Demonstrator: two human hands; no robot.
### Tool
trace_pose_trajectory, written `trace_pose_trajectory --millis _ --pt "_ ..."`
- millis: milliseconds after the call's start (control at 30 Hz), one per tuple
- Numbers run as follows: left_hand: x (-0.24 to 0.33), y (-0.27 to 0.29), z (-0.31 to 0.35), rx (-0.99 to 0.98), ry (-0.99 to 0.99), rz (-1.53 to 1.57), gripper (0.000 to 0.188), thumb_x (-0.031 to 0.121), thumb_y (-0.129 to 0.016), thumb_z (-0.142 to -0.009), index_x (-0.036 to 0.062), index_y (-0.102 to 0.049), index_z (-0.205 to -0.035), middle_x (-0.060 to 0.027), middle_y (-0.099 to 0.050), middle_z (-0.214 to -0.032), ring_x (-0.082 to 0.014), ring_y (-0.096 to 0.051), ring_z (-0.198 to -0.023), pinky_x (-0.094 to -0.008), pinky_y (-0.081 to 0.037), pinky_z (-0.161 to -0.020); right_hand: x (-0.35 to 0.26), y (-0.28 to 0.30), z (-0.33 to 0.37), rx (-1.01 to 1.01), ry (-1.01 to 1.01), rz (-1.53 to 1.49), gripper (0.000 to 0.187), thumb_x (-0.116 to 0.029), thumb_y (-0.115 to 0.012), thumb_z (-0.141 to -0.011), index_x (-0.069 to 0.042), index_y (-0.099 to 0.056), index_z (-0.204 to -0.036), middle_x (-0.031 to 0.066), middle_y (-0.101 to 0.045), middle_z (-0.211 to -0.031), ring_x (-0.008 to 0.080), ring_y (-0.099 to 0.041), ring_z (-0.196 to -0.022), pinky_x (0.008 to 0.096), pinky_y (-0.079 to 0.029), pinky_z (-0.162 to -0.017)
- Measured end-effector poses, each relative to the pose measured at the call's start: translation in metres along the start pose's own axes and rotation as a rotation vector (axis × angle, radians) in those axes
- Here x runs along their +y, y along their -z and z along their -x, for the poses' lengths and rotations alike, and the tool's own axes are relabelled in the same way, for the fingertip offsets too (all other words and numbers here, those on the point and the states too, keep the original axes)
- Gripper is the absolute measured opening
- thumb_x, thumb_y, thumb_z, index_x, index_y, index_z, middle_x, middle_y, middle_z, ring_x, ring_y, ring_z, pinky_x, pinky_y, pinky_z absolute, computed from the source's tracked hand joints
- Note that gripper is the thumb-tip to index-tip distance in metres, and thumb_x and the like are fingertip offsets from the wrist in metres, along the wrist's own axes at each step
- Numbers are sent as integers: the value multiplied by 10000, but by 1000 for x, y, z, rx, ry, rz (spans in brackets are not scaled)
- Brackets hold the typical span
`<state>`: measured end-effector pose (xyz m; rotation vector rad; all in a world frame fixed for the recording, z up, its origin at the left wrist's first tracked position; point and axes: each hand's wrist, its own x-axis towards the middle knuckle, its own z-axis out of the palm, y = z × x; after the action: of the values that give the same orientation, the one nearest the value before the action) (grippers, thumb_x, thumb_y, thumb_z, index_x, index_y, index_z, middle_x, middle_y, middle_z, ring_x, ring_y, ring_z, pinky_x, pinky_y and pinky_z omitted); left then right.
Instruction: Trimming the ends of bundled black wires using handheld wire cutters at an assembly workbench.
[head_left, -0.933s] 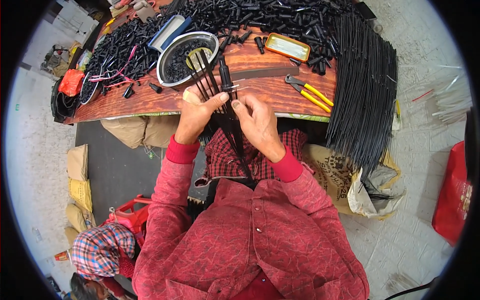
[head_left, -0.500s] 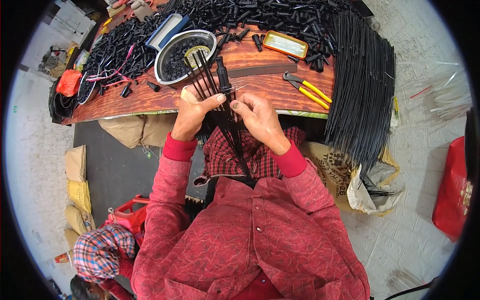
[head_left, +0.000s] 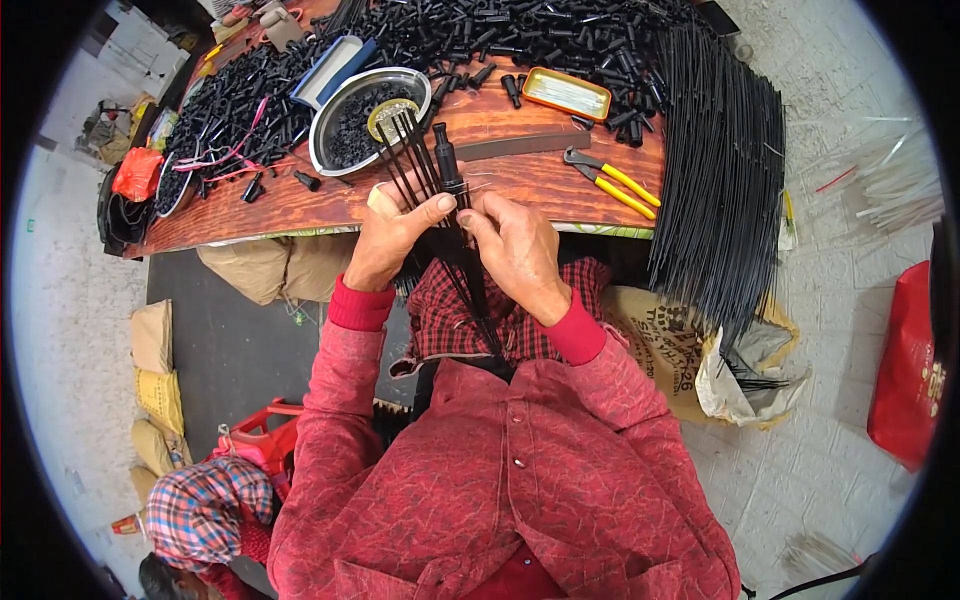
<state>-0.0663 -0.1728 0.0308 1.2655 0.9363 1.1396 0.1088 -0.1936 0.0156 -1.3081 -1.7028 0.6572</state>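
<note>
In front of my chest, just over the table's near edge, my left hand [head_left: 395,235] is closed round a fan of thin black rods [head_left: 404,175] that run down toward my lap. A black stepped tubular fitting [head_left: 445,155] stands nearly upright at the rods' right side, by my left thumb. My right hand [head_left: 518,250] is closed in a pinch at the fitting's lower end. Fine metal wires [head_left: 480,187] stick out beside its fingers. What exactly the right fingertips hold is hidden.
Heaps of black fittings [head_left: 560,40] cover the wooden table's [head_left: 510,125] far side. An oval metal basin [head_left: 318,150] holds small black pieces. Yellow-handled nippers [head_left: 625,192], a dark flat strip [head_left: 525,146] and a tin of pale pins [head_left: 567,93] lie nearby. Black rods [head_left: 715,180] hang over the right edge.
Both hands have shifted only slightly. The fitting stands a little lower and closer to my left thumb, and my right fingers have drawn in tighter below it.
</note>
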Motion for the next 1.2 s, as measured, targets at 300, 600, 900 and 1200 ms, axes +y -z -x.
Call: trace_pose_trajectory --millis 300,600,900,1200 --pt "2 4 4 -3 54 42 416 27 -748 -852 -18 -642 -1252 -55 -707 -1110 -96 -649 -937 -254 -527 -858 -14 -1 10 65 75 92 186 -220 -679 -906 -62 -607 -839 124 -649 -708 335 -649 -643 433 -467 -558" --pt "4 4 4 -15 63 16 439 -2 -748 -821 -25 -639 -1247 -88 -714 -1105 -133 -671 -958 -281 -543 -871 -12 3 16 45 95 66 190 -232 -690 -903 -60 -613 -883 133 -657 -717 341 -656 -637 436 -472 -546" --pt "8 2 12 -107 53 82 441 -14 -702 -839 -55 -595 -1265 -159 -713 -1108 -212 -687 -1022 -339 -552 -928 -23 7 23 76 270 207 226 -221 -695 -900 -70 -562 -797 116 -604 -632 312 -623 -547 402 -456 -473" --pt "2 7 16 -128 28 62 460 8 -714 -829 -58 -588 -1267 -162 -713 -1090 -222 -690 -1021 -346 -547 -934 -18 7 28 68 289 94 181 -170 -663 -922 -49 -568 -826 109 -595 -621 305 -630 -549 395 -471 -484"
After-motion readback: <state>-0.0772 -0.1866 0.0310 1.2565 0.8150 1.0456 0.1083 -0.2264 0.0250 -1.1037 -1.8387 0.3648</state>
